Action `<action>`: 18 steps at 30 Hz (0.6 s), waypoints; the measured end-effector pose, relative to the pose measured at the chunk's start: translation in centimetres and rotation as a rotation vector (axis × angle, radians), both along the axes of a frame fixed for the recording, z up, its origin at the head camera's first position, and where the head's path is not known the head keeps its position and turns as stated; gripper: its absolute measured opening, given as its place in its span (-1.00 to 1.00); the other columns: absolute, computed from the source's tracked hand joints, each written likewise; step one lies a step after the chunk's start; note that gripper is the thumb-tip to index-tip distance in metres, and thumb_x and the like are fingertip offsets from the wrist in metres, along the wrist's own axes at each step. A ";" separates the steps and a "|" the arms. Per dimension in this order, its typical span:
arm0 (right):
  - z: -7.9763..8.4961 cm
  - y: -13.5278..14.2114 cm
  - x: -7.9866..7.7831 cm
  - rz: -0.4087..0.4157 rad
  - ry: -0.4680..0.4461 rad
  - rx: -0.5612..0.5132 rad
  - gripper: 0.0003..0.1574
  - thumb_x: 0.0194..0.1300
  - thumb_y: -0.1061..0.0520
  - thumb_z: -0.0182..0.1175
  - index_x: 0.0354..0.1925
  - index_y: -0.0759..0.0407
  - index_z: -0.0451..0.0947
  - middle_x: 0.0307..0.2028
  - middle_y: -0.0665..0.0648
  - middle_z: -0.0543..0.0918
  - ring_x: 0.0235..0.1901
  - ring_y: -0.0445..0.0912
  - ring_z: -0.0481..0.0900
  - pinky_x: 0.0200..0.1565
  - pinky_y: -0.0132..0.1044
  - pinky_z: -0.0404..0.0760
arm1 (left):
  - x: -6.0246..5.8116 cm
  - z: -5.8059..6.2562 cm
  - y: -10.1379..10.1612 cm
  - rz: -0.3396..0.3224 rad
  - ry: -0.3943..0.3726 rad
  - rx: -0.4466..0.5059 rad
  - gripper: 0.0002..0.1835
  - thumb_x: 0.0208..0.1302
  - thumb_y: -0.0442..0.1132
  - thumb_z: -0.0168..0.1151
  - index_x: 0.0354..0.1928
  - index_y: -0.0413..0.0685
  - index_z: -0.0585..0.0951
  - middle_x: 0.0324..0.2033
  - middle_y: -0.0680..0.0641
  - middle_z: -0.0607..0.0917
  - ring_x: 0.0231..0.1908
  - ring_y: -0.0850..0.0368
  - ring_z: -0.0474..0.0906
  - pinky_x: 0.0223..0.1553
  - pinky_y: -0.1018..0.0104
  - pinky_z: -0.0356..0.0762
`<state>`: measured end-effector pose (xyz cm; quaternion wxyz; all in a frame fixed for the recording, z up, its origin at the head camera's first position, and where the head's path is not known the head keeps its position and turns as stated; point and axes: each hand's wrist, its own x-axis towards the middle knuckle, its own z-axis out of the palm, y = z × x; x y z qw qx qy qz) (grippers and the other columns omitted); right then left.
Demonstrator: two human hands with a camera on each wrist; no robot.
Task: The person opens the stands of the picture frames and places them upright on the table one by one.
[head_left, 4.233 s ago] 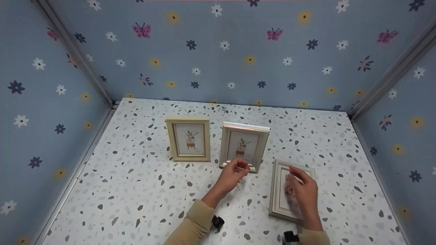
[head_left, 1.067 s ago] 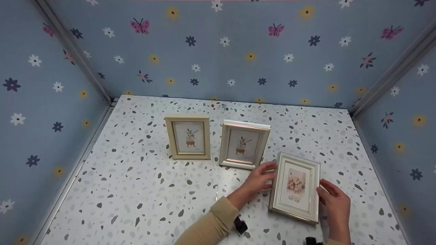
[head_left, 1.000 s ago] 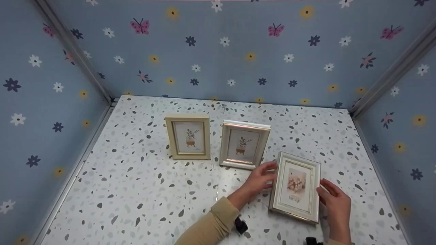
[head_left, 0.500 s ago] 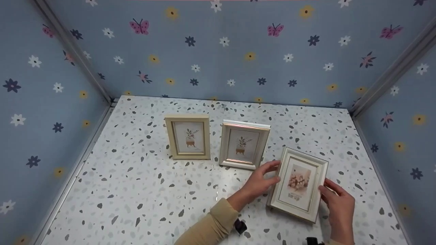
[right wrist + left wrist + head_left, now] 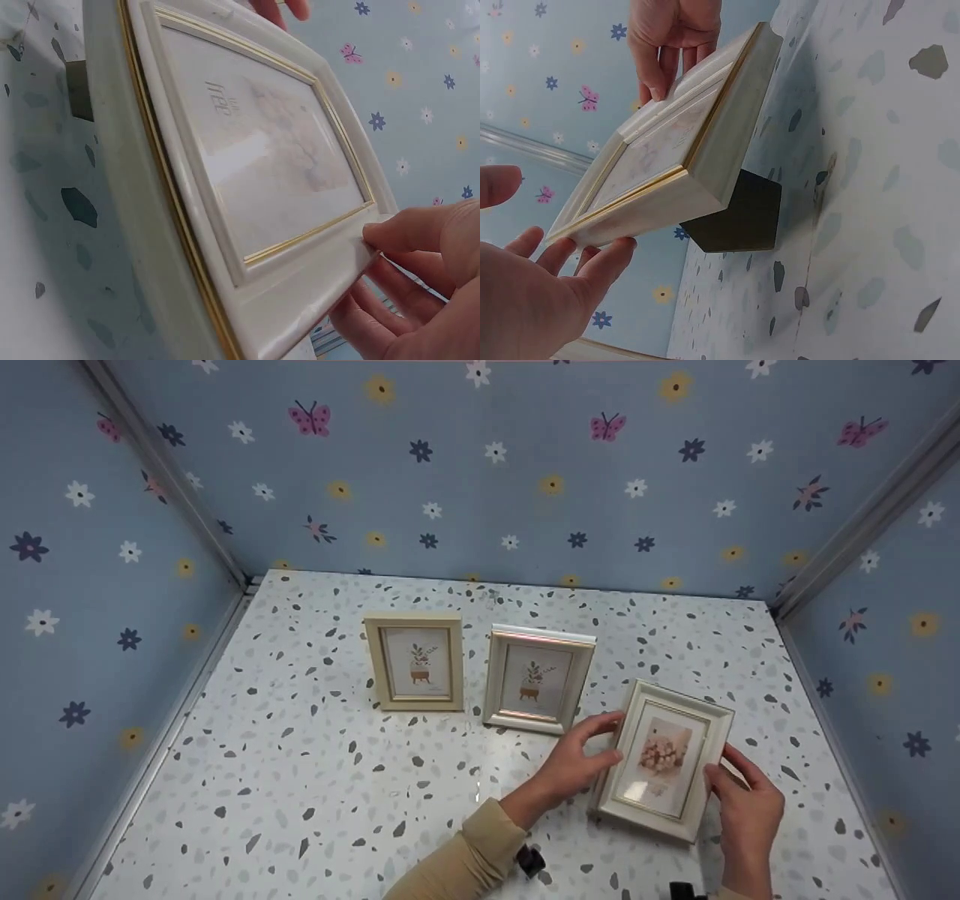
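Observation:
A cream picture frame (image 5: 664, 757) with gold trim and a floral print tilts back in the head view, its top raised. Its dark stand leg (image 5: 739, 217) sticks out behind it in the left wrist view. My right hand (image 5: 748, 806) pinches the right side, thumb (image 5: 420, 229) on the front and fingers behind. On the opposite side, the fingertips of my left hand (image 5: 574, 765) touch the edge; its thumb (image 5: 499, 184) is apart from the frame in the left wrist view. The frame's back is mostly hidden.
Two more picture frames with potted-plant prints stand upright: a cream-yellow one (image 5: 416, 705) and a silvery one (image 5: 525, 724), close to my left hand. The speckled tabletop (image 5: 322, 780) meets blue flowered walls (image 5: 480, 502) at the back and sides.
My hands went from the middle frame and over the lying one to the lying frame's two sides. Its top has risen and shifted right, so it leans more upright. The other frames stay put.

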<state>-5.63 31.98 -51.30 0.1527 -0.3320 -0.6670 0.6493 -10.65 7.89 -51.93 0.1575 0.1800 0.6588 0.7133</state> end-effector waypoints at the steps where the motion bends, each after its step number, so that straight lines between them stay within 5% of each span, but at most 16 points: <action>1: 0.0 -0.1 0.0 0.002 0.002 0.028 -0.36 0.14 0.24 0.48 0.21 0.21 0.59 -0.05 -0.08 0.70 -0.19 -0.35 0.65 -0.22 -0.50 0.62 | 0.0 0.2 0.0 -0.002 0.005 0.003 -0.43 0.37 -0.25 0.26 0.40 0.12 0.42 0.28 0.08 0.48 0.30 0.20 0.34 0.28 0.13 0.31; 7: -0.4 -0.2 -0.2 -0.010 0.028 0.091 -0.28 0.09 0.16 0.53 0.23 0.17 0.58 0.13 0.07 0.65 -0.11 -0.31 0.62 -0.21 -0.55 0.58 | 0.4 1.0 -0.3 -0.022 0.036 0.055 -0.44 0.38 -0.28 0.24 0.40 0.11 0.42 0.30 0.09 0.45 0.31 0.22 0.31 0.24 0.19 0.38; 12: -0.5 -0.2 -0.1 -0.013 0.118 -0.047 -0.26 0.08 0.23 0.52 0.25 0.19 0.56 -0.03 -0.05 0.70 -0.04 -0.22 0.62 -0.15 -0.49 0.61 | 0.5 1.4 -0.4 -0.068 0.078 0.162 -0.43 0.40 -0.39 0.18 0.43 -0.07 0.37 0.35 -0.05 0.38 0.36 0.10 0.28 0.19 0.26 0.46; 18: -0.3 -0.4 0.0 0.043 0.156 -0.125 -0.22 0.08 0.30 0.50 0.28 0.10 0.54 0.09 -0.02 0.64 0.02 -0.11 0.56 -0.13 -0.46 0.62 | 0.3 2.1 -0.9 -0.057 0.115 0.193 -0.41 0.38 -0.43 0.18 0.43 -0.11 0.35 0.35 -0.09 0.37 0.36 0.06 0.28 0.20 0.24 0.46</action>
